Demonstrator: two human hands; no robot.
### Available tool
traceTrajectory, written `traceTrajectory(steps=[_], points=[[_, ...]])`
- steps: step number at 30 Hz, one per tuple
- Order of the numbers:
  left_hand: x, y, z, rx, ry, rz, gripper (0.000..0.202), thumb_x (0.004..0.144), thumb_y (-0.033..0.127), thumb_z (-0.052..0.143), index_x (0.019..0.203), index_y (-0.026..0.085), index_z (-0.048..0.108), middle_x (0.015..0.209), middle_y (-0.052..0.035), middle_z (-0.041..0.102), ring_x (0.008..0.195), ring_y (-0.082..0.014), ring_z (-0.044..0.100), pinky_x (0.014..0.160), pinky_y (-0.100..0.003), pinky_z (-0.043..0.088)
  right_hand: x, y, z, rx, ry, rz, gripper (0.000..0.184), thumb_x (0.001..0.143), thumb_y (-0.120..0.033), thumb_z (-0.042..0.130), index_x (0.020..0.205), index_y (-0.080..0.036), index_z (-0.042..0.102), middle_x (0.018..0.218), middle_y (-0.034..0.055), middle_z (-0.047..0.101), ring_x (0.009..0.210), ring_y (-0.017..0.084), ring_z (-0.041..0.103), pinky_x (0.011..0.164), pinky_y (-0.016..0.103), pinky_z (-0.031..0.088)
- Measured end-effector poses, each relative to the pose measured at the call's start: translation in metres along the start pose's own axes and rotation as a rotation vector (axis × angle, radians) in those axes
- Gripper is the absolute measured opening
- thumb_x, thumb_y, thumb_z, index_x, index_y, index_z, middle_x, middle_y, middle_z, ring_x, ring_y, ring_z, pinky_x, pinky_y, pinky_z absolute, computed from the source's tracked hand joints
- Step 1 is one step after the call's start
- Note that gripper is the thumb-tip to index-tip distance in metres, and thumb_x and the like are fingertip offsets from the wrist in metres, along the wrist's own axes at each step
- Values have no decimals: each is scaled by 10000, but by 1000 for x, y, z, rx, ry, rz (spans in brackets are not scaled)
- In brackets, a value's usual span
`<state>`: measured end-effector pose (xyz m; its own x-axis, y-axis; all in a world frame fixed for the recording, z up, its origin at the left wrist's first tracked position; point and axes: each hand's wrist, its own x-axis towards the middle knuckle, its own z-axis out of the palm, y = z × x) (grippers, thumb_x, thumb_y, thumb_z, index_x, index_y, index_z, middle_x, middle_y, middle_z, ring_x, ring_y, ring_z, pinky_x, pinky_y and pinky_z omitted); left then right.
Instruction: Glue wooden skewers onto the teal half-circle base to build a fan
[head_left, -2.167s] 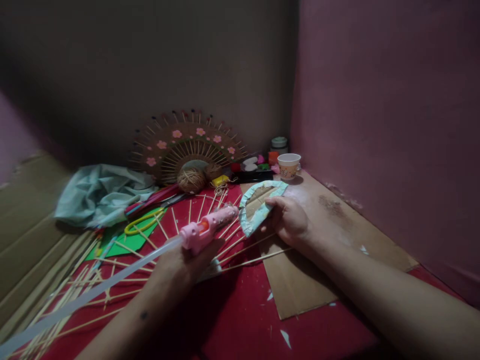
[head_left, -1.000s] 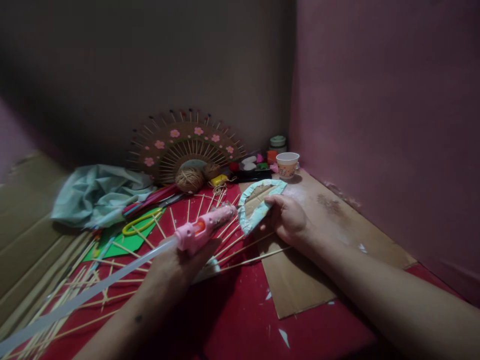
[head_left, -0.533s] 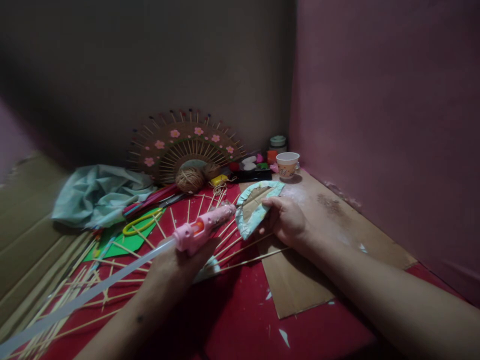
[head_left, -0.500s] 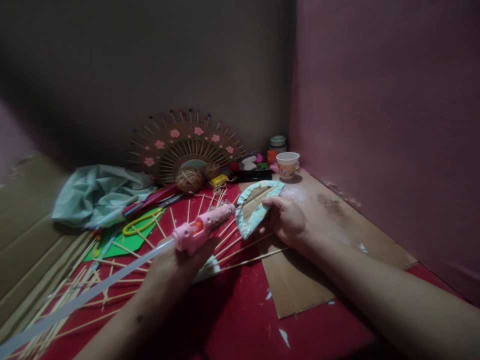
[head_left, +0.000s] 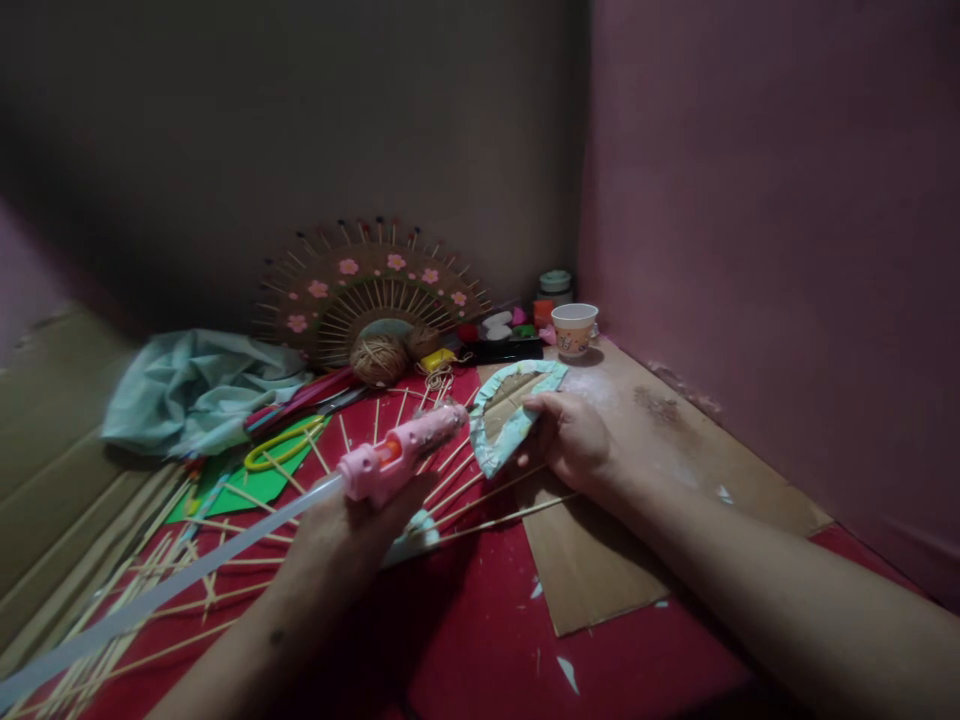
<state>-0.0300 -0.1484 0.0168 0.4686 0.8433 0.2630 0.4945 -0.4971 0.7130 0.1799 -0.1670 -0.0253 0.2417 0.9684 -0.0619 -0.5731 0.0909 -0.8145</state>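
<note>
A pink hot glue gun point(head_left: 409, 445) is gripped in my left hand point(head_left: 364, 535), with a long translucent glue stick point(head_left: 187, 575) trailing from its back. Its nozzle is at the left edge of a half-round cardboard piece point(head_left: 506, 410) rimmed with pale blue fabric; whether they touch I cannot tell. My right hand point(head_left: 574, 435) pinches that piece by its right side, thumb on the cardboard face. Beneath both hands, thin wooden sticks point(head_left: 461, 510) fan out over the red cloth. Another pale blue fabric-covered piece point(head_left: 420, 530) lies at their base, partly hidden by my left hand.
A decorated stick fan point(head_left: 396, 285) leans on the back wall behind twine balls point(head_left: 379, 360). Yellow-handled scissors point(head_left: 281, 445) lie on green sheet point(head_left: 240, 495). Crumpled blue fabric point(head_left: 199, 390) sits left, a paper cup point(head_left: 574, 330) at back right. Flat cardboard point(head_left: 592, 570) lies under my right arm.
The glue gun and my left hand have shifted very slightly left. My right hand and the cardboard piece have barely moved.
</note>
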Motion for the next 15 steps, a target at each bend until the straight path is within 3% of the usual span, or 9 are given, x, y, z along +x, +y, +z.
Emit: traceTrajectory(steps=[6, 12, 15], points=[[1, 0, 1, -1, -22, 42, 382, 780, 477, 603, 1072, 255, 708, 732, -52, 715, 816, -286, 673, 675, -366, 573, -1, -1, 0, -41, -40, 19, 139, 645, -255, 548, 669, -130, 605, 562, 64, 634, 438, 167, 554, 370, 276, 434], [-2, -5, 0, 71, 6, -15, 460, 778, 514, 595, 1126, 227, 684, 988, -68, 727, 843, -271, 657, 742, -366, 549, -1, 0, -1, -57, -41, 24, 138, 649, -263, 547, 655, -140, 607, 559, 59, 630, 446, 162, 551, 384, 275, 435], [-2, -5, 0, 48, 14, -53, 493, 766, 528, 606, 1142, 218, 677, 949, -67, 729, 800, -260, 654, 694, -347, 551, 0, 0, -2, -59, -30, 34, 154, 654, -268, 551, 690, -134, 617, 555, 59, 623, 454, 174, 559, 377, 277, 433]])
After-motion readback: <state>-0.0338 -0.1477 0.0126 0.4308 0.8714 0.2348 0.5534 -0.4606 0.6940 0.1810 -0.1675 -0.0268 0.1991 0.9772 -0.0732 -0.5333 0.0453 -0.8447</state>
